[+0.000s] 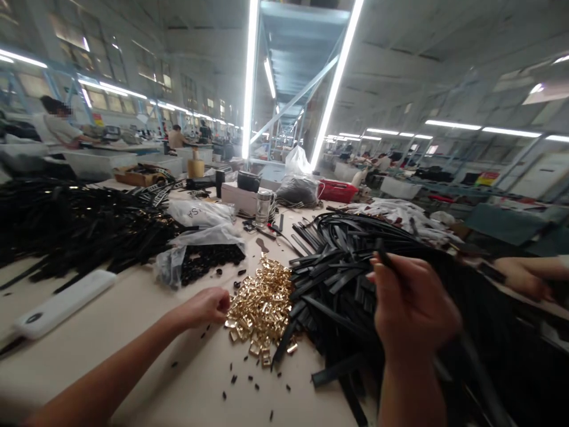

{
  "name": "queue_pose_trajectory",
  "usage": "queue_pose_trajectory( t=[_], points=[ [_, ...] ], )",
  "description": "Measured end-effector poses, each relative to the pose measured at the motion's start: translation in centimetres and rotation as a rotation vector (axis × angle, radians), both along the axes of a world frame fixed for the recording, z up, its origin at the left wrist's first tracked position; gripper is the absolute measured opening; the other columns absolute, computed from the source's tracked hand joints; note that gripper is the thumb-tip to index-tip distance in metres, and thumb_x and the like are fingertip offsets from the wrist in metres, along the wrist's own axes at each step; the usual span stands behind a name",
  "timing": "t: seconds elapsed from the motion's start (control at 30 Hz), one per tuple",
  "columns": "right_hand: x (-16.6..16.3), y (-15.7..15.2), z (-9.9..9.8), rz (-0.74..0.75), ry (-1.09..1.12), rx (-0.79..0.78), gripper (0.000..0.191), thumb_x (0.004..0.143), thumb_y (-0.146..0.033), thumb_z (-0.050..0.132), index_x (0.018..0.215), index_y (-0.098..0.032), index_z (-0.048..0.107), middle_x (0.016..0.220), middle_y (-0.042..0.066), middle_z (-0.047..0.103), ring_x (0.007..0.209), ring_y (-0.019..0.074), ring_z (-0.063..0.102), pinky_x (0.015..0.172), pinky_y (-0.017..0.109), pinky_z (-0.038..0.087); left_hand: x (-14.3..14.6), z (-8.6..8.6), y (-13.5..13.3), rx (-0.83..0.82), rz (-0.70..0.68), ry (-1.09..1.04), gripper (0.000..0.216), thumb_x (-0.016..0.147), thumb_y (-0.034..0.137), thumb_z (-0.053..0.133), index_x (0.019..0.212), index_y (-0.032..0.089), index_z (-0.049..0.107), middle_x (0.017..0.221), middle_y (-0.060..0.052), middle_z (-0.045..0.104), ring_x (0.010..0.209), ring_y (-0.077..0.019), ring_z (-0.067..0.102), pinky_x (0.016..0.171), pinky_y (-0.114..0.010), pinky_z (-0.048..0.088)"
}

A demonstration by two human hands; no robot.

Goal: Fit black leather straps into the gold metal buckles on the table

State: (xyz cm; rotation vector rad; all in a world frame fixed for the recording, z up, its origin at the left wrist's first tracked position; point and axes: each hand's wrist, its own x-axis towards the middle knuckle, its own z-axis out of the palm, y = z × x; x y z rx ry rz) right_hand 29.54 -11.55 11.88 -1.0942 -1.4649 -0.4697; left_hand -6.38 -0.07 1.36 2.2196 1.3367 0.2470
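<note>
My left hand (205,307) rests on the beige table (146,350), fingers pinched together at the left edge of a heap of gold metal buckles (262,305); what the fingertips hold is hidden. My right hand (411,305) is raised above a large pile of black straps (347,267), fingers closed around one black strap (386,256) that sticks up past the fingers.
A clear bag of small black parts (200,258) lies behind the buckles, with loose black bits scattered over the table. Another heap of black straps (75,228) fills the left. A white flat device (62,302) lies near left. Another person's hand (522,276) is at right.
</note>
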Motion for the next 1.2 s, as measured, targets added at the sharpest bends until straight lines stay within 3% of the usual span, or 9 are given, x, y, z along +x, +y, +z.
queue_pose_trajectory(
  t=[0.07, 0.13, 0.27, 0.37, 0.47, 0.6, 0.87, 1.07, 1.2],
  points=[
    [-4.9, 3.2, 0.1, 0.076, -0.039, -0.078, 0.011, 0.086, -0.024, 0.06, 0.095, -0.021, 0.065, 0.085, 0.003, 0.064, 0.074, 0.016, 0.062, 0.07, 0.028, 0.049, 0.0, 0.3, 0.1, -0.056, -0.004, 0.008, 0.018, 0.06, 0.026, 0.062, 0.076, 0.019, 0.065, 0.074, 0.001, 0.062, 0.068, -0.0148, 0.052, 0.058, -0.022, 0.033],
    [-7.7, 4.8, -1.8, 0.172, -0.079, -0.194, 0.012, 0.089, -0.026, 0.055, 0.094, -0.02, 0.065, 0.084, 0.003, 0.065, 0.074, 0.0147, 0.063, 0.07, 0.025, 0.048, -0.1, 0.4, 0.4, -0.113, 0.016, 0.008, 0.02, 0.057, 0.026, 0.067, 0.075, 0.019, 0.065, 0.07, 0.002, 0.061, 0.064, -0.0137, 0.051, 0.055, -0.022, 0.032],
    [-9.0, 5.8, -7.4, 0.202, -0.209, -0.414, 0.016, 0.091, -0.028, 0.052, 0.097, -0.021, 0.065, 0.085, 0.003, 0.066, 0.073, 0.014, 0.063, 0.068, 0.022, 0.043, 0.2, 0.6, 1.0, -0.273, 0.063, -0.194, 0.018, 0.056, 0.026, 0.069, 0.069, 0.017, 0.061, 0.061, 0.004, 0.056, 0.056, -0.0106, 0.048, 0.052, -0.021, 0.034],
    [-9.1, 6.2, -9.6, 0.182, -0.293, -0.505, 0.018, 0.093, -0.028, 0.049, 0.095, -0.021, 0.065, 0.084, 0.003, 0.066, 0.071, 0.0141, 0.062, 0.066, 0.023, 0.04, 1.4, 0.7, 1.5, -0.384, 0.118, -0.439, 0.018, 0.061, 0.03, 0.067, 0.067, 0.016, 0.056, 0.058, 0.004, 0.054, 0.051, -0.0094, 0.048, 0.051, -0.022, 0.038],
    [-9.2, 6.6, -10.1, 0.154, -0.332, -0.575, 0.018, 0.093, -0.027, 0.047, 0.093, -0.022, 0.065, 0.081, 0.002, 0.065, 0.068, 0.0139, 0.062, 0.063, 0.023, 0.038, 2.6, 0.9, 2.3, -0.316, 0.181, -0.511, 0.017, 0.064, 0.031, 0.064, 0.07, 0.015, 0.059, 0.059, 0.003, 0.056, 0.05, -0.0098, 0.05, 0.051, -0.023, 0.04],
    [-8.8, 6.9, -9.9, 0.116, -0.291, -0.595, 0.019, 0.093, -0.03, 0.048, 0.096, -0.022, 0.065, 0.086, 0.002, 0.066, 0.07, 0.0138, 0.063, 0.063, 0.023, 0.038, 2.0, 1.1, 3.1, -0.131, 0.227, -0.365, 0.015, 0.067, 0.028, 0.06, 0.072, 0.015, 0.064, 0.063, 0.001, 0.06, 0.055, -0.0114, 0.052, 0.054, -0.023, 0.039],
    [-8.9, 6.8, -10.1, 0.154, -0.284, -0.636, 0.02, 0.092, -0.031, 0.049, 0.096, -0.023, 0.067, 0.086, 0.002, 0.066, 0.071, 0.0136, 0.063, 0.064, 0.022, 0.04, 0.3, 1.0, 0.4, -0.11, -0.027, -0.075, 0.02, 0.063, 0.03, 0.068, 0.079, 0.019, 0.067, 0.074, 0.001, 0.063, 0.065, -0.0134, 0.053, 0.055, -0.021, 0.035],
    [-9.0, 6.8, -10.1, 0.169, -0.259, -0.633, 0.019, 0.091, -0.03, 0.05, 0.096, -0.022, 0.067, 0.085, 0.002, 0.066, 0.072, 0.0134, 0.064, 0.063, 0.022, 0.041, 0.9, 0.4, -0.3, -0.2, 0.025, -0.168, 0.014, 0.064, 0.026, 0.067, 0.074, 0.017, 0.064, 0.067, 0.003, 0.06, 0.061, -0.0115, 0.051, 0.054, -0.021, 0.035],
    [-9.0, 6.8, -9.9, 0.166, -0.261, -0.641, 0.02, 0.092, -0.031, 0.049, 0.095, -0.022, 0.067, 0.084, 0.002, 0.066, 0.07, 0.0133, 0.063, 0.062, 0.022, 0.04, 1.7, 0.6, 0.4, -0.293, 0.159, -0.445, 0.018, 0.066, 0.027, 0.069, 0.078, 0.015, 0.063, 0.059, 0.004, 0.057, 0.052, -0.0092, 0.05, 0.05, -0.021, 0.037]
  ],
)
